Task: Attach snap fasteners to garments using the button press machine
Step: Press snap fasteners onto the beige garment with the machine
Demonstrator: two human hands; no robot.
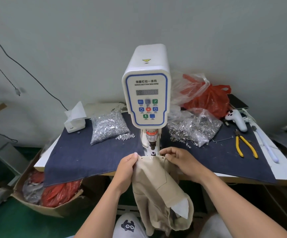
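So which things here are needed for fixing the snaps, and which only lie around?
Needed: button machine, beige garment, left hand, right hand, two bags of snaps.
Lying around: yellow pliers, tissue box, red bag, white controller.

**What you can't make out here**

Your forearms run off the bottom edge. The beige garment [158,186] covers your left hand's [125,170] fingertips. The display digits on the button press machine [146,93] blur beyond reading.
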